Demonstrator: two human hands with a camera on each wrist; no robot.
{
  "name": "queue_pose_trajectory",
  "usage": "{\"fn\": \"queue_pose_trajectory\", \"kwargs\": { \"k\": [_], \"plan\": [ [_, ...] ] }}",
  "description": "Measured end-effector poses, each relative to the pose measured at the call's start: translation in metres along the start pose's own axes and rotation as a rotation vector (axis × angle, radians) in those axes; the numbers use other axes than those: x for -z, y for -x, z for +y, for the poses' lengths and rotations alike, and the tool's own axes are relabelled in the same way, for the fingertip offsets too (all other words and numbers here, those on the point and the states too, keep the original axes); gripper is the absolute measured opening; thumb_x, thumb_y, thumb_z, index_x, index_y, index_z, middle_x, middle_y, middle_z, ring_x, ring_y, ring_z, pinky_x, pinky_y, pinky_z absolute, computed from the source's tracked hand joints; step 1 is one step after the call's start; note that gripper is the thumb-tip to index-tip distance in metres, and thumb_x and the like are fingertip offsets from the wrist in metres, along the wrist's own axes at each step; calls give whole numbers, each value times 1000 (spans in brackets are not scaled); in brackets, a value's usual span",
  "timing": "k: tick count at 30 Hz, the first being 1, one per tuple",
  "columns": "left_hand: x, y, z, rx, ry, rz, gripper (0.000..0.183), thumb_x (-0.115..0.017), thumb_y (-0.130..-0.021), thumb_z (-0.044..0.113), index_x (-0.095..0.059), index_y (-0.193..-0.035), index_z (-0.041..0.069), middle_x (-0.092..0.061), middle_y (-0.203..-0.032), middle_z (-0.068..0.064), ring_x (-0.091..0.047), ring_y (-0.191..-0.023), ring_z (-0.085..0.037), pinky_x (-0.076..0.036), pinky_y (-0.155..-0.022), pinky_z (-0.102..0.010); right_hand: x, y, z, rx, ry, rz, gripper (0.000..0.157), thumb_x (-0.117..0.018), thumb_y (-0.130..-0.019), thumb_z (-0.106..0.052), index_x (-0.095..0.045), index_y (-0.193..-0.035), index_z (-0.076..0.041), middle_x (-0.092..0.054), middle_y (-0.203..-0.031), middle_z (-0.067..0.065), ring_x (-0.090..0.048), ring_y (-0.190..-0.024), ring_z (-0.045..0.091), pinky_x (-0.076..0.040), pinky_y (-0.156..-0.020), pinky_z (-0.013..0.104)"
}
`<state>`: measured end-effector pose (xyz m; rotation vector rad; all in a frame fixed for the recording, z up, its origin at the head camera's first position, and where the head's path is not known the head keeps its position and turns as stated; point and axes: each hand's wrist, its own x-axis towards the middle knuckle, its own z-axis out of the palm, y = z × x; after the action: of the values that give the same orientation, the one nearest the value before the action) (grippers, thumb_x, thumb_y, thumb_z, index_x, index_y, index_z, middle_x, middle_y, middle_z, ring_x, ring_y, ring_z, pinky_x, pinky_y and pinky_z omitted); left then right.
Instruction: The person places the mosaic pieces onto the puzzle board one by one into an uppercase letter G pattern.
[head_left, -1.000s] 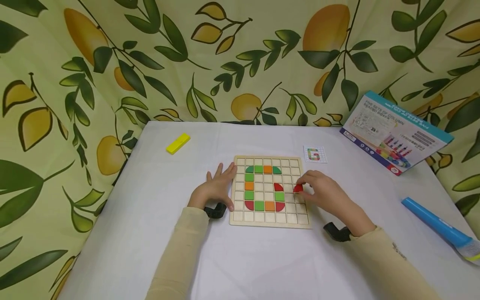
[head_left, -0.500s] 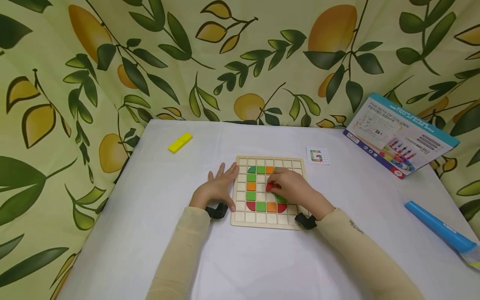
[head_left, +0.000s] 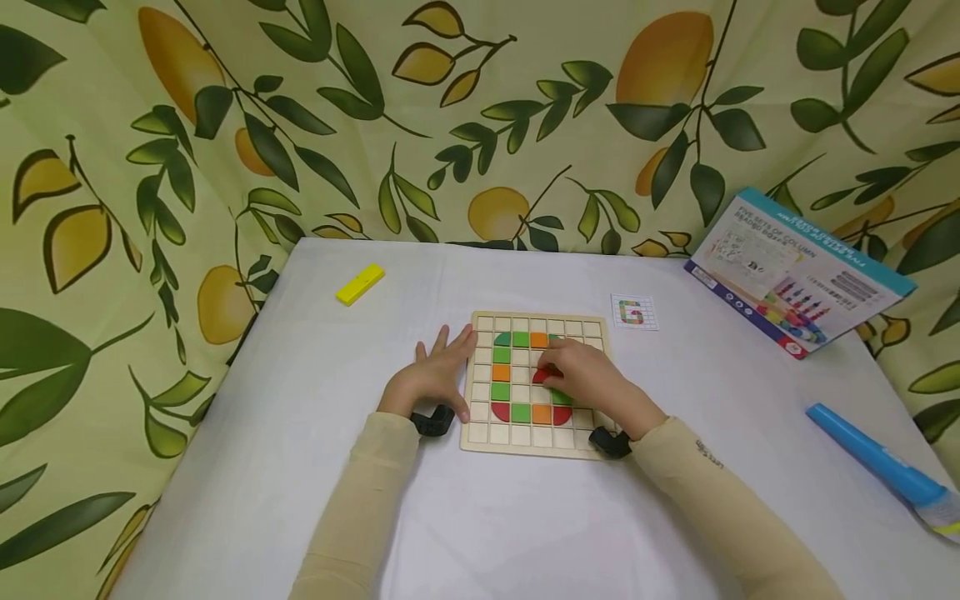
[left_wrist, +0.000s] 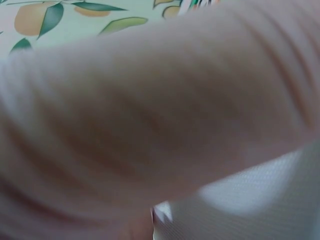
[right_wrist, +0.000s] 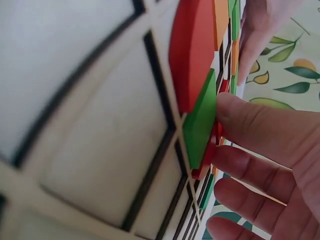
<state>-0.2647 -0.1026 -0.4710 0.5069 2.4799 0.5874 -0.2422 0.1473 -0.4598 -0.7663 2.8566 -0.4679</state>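
Note:
A square wooden grid board [head_left: 480, 437] lies on the white table, with green, orange and red tiles set out like a letter G. My right hand [head_left: 592, 379] pinches a red quarter-round tile [head_left: 539, 377] between thumb and finger, low over the inner squares. A green square tile [right_wrist: 199, 125] and a red rounded tile [right_wrist: 192, 55] sit close to those fingers in the right wrist view. Along the board's left edge rests my left hand [head_left: 426, 382], fingers spread, thumb at the lower corner. Blurred skin [left_wrist: 160, 110] fills most of the left wrist view.
Behind the board's right corner lies a small card [head_left: 634, 312] printed with a coloured G. A yellow block [head_left: 361, 285] is at the back left. On the right are a printed box [head_left: 798, 271] and a blue tube-like object [head_left: 877, 454]. A leaf-patterned cloth [head_left: 420, 125] hangs behind.
My right hand has carried a red tile left from the board's right edge to the inner squares, then stayed almost still. My left hand keeps its place at the left edge.

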Motion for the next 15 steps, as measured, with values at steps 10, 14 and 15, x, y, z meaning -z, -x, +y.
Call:
{"fn": "queue_pose_trajectory", "kwargs": {
  "k": [10,14,15],
  "plan": [
    [2,0,-9,21,4,-17,134,-91,-47,30,-6,-150,19,6,-154,4,17,-139,-26,10,-104,-60,-4,0,2,-4,-21,38,27,-71,-81,-25,-70,-103,-9,-62,-93,0,-54,-83,14,-49,-74,30],
    [5,3,-6,23,-19,76,125,-88,-51,36,-12,-149,18,3,-155,2,15,-139,-29,6,-105,-62,7,4,8,-73,-50,115,38,-64,-87,-28,-63,-116,-5,-60,-117,11,-53,-110,27,-46,-90,44],
    [7,3,-4,12,-32,126,122,-87,-54,39,-14,-149,18,3,-155,2,14,-139,-30,4,-105,-62,10,6,10,-96,-62,149,42,-62,-88,-30,-59,-122,-5,-56,-123,13,-49,-116,30,-42,-94,47]
  ]
}}
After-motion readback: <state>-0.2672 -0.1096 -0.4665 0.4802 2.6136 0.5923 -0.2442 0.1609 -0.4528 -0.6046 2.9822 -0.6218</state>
